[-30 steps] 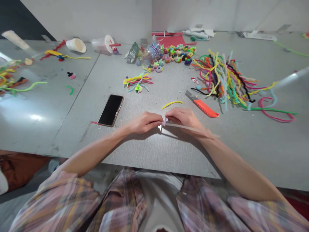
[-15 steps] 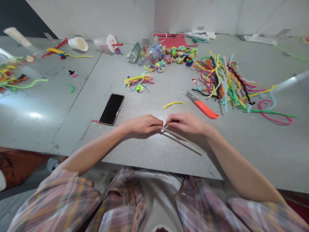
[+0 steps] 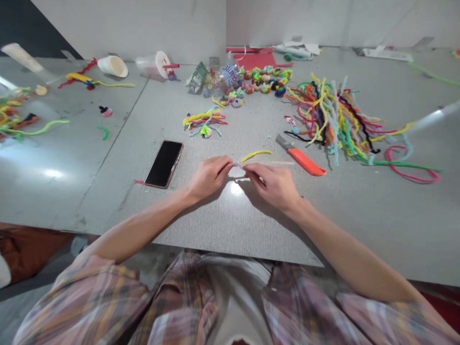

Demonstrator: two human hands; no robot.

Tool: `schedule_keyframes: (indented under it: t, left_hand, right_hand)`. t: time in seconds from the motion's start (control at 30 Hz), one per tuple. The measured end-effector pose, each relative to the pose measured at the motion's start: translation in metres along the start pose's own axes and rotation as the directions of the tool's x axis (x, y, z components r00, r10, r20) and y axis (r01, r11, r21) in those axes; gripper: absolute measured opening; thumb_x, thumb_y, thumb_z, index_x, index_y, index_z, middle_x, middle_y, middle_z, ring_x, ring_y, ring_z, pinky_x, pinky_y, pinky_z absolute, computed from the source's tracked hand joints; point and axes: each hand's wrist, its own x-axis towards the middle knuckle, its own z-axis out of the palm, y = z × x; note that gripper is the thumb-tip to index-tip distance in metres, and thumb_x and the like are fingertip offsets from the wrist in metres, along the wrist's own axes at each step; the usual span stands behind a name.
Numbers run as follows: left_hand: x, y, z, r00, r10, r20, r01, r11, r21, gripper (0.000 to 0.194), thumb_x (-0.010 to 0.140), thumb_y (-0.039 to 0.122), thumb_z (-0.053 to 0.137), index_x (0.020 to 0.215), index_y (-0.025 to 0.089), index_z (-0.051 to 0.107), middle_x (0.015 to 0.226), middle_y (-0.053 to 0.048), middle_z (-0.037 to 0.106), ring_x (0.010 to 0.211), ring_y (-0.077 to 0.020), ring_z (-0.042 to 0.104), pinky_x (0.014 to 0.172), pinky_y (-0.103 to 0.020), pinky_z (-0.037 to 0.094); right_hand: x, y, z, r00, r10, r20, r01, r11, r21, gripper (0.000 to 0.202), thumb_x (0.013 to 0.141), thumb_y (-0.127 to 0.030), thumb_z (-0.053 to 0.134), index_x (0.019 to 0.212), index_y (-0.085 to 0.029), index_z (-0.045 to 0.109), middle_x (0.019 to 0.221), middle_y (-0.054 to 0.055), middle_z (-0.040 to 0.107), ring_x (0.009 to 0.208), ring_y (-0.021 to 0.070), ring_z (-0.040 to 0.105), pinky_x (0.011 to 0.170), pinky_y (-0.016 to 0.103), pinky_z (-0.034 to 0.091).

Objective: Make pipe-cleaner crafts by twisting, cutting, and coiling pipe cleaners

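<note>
Both hands now closer to short yellow fuzzy strip (image 3: pixel 256 154). Left hand (image 3: pixel 210 178) and right hand (image 3: pixel 275 184) pinch thin lilac fuzzy strand (image 3: pixel 237 164) between fingertips, just beside strip's left end. Pale blurred tail (image 3: pixel 282 163), likely strand's, swung round to strip's right; strand seems mid-twist.

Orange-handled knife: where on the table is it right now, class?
In the head view, the knife lies right of centre, between the right hand and the heap of coloured strands.

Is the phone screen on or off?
Off, it seems: the phone screen is plain black, with nothing lit. I cannot tell whether the phone is only asleep.
</note>
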Motion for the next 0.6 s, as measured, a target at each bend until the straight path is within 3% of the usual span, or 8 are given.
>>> schedule_keyframes:
  t: [0.13,0.27,0.43,0.6]
  left_hand:
    - [-0.001,0.009,0.000,0.996,-0.072,-0.056,0.066,0.993,-0.095,0.035,0.123,0.038,0.054,0.101,0.019,0.073,0.077,0.001,0.067,0.069,-0.0128,0.061,0.071,-0.028,0.046]
    - [0.000,0.013,-0.001,0.994,-0.113,0.009,0.112,0.966,-0.232,0.033,0.121,0.037,0.054,0.103,0.018,0.076,0.076,0.003,0.066,0.066,-0.0114,0.058,0.069,-0.026,0.045]
    - [-0.001,0.011,-0.002,0.990,-0.076,0.121,0.115,0.929,-0.351,0.038,0.121,0.043,0.055,0.103,0.018,0.078,0.078,0.002,0.067,0.069,-0.0115,0.059,0.071,-0.026,0.046]
    - [0.002,0.002,-0.006,0.962,0.064,0.266,0.038,0.932,-0.360,0.039,0.122,0.044,0.051,0.112,0.019,0.079,0.088,-0.003,0.077,0.077,-0.0148,0.069,0.077,-0.028,0.052]
  right_hand:
    - [0.000,-0.006,0.007,0.996,0.082,-0.041,-0.070,0.970,0.234,0.027,0.119,-0.036,0.061,0.126,-0.025,0.085,0.107,0.005,0.091,0.088,0.0228,0.083,0.081,0.037,0.059]
    - [0.002,-0.005,0.012,0.990,0.140,0.008,-0.133,0.916,0.378,0.027,0.116,-0.039,0.065,0.120,-0.026,0.088,0.104,0.006,0.091,0.090,0.0241,0.084,0.084,0.039,0.063]
    - [0.003,0.000,0.014,0.976,0.196,0.094,-0.217,0.854,0.474,0.026,0.112,-0.033,0.063,0.112,-0.026,0.089,0.104,0.006,0.089,0.091,0.0229,0.082,0.083,0.038,0.060]
    - [0.006,0.011,0.003,0.977,0.113,0.178,-0.183,0.877,0.445,0.028,0.112,-0.043,0.066,0.110,-0.026,0.088,0.094,0.005,0.083,0.083,0.0204,0.073,0.082,0.036,0.054]
